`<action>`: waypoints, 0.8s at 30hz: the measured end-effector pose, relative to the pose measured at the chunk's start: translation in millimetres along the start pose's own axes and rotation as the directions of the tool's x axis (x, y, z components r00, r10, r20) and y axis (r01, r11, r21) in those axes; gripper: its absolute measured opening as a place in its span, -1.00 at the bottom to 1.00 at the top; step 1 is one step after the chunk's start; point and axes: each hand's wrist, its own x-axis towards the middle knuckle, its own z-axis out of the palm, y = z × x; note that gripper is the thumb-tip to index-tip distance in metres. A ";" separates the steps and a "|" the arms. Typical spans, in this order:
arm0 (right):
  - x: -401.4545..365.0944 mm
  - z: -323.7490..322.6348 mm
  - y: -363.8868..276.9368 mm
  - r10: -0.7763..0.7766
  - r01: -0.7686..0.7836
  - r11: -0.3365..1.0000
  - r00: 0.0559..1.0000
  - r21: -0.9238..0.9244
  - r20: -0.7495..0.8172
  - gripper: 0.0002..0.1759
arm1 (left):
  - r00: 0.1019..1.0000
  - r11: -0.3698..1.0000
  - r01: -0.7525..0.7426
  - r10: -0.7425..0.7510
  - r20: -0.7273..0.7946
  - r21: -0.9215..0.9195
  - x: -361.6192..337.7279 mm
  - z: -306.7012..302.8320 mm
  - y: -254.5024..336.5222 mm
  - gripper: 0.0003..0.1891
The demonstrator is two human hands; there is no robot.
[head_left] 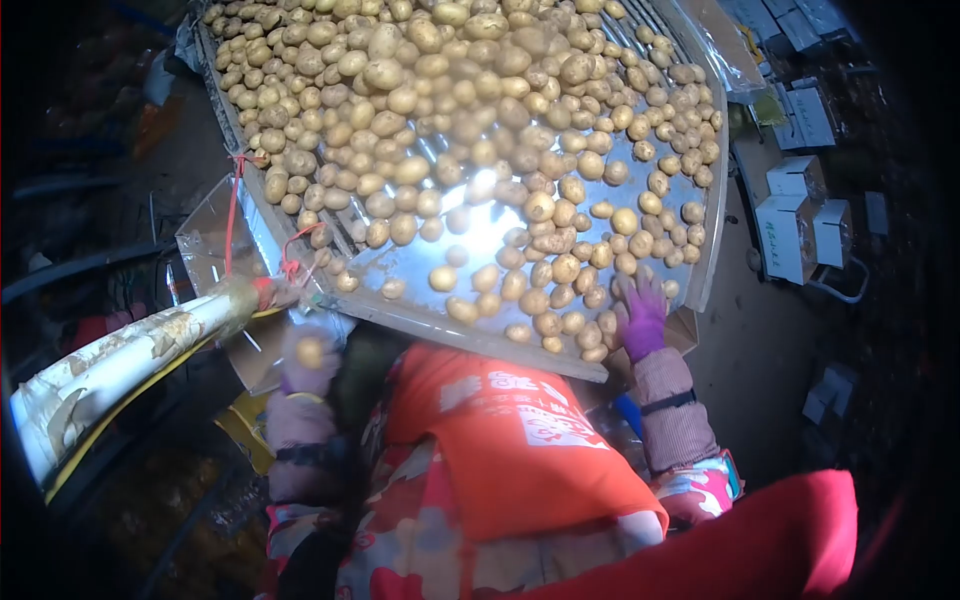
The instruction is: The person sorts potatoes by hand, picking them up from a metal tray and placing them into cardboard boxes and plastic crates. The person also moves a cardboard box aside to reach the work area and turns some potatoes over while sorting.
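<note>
Many potatoes (405,100) lie spread over a metal sorting table (410,275), thickest toward its far side. My left hand (312,375), gloved and blurred by motion, is off the table's left front corner with a potato (310,352) in it. At the right front edge, my right hand (645,318) in a purple glove reaches onto the table. Its fingers are stretched out beside the nearest potatoes, touching some of them; nothing shows gripped in it.
An open cardboard box (215,230) stands below the table's left side. A pipe wrapped in torn tape (130,350) juts in from the left, near a red cord (233,215). White cartons (785,235) stand at the right.
</note>
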 end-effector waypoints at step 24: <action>214.1 -68.4 -170.0 0.066 -0.055 0.998 0.921 -0.041 0.384 -0.64 | 0.865 0.747 -0.280 -0.075 0.496 0.602 39.4 148.9 -100.9 -0.14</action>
